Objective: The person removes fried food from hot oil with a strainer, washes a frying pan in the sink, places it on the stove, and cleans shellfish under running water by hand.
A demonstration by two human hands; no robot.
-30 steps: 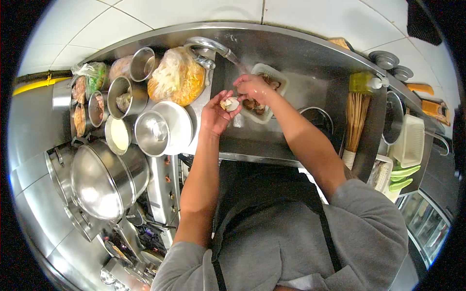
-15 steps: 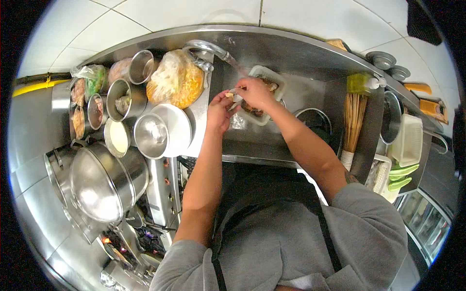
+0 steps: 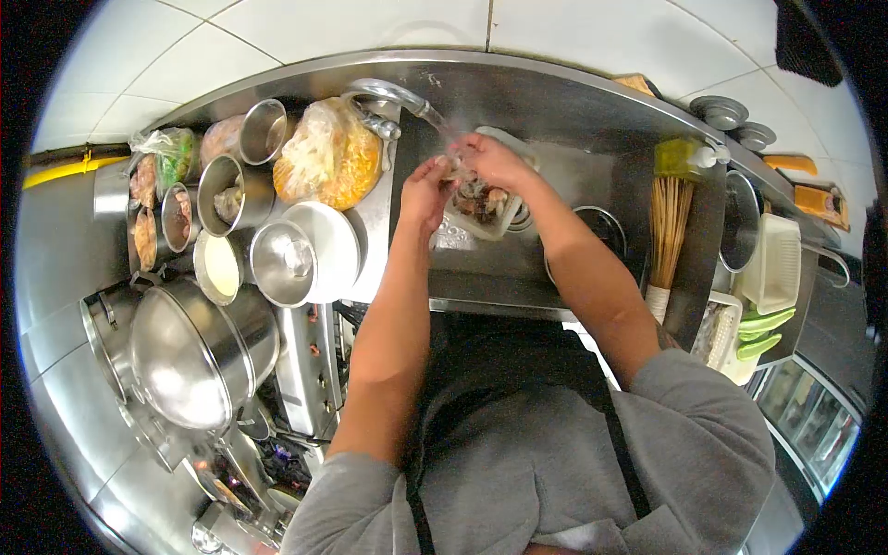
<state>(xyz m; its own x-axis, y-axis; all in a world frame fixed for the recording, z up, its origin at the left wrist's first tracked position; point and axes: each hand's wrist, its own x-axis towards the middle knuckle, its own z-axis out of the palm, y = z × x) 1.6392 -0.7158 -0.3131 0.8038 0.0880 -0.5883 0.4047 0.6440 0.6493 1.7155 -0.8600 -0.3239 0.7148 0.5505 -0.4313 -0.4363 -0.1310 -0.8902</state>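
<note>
My left hand (image 3: 426,196) and my right hand (image 3: 496,165) meet under the faucet (image 3: 393,91), above a sink. Fingers of both are closed around a small pale, wet piece (image 3: 456,170), mostly hidden and blurred, so its kind is unclear. Water streams from the spout beside my fingertips. Just below sits a translucent plastic tub (image 3: 504,225) on the sink floor, holding dark and pinkish pieces of food (image 3: 481,199). My right forearm crosses over the tub's right side.
A bag of yellow food (image 3: 328,162), steel bowls (image 3: 282,262) and a large lidded pot (image 3: 185,351) crowd the left. Right of the sink stand a bundle of sticks (image 3: 671,227), a white basket (image 3: 775,264) and green vegetables (image 3: 763,331). A round pan (image 3: 601,236) lies in the sink.
My hands have drawn closer together beneath the water. My right hand has shifted slightly right and down, and the pale piece is now more covered by fingers. The view has shifted slightly.
</note>
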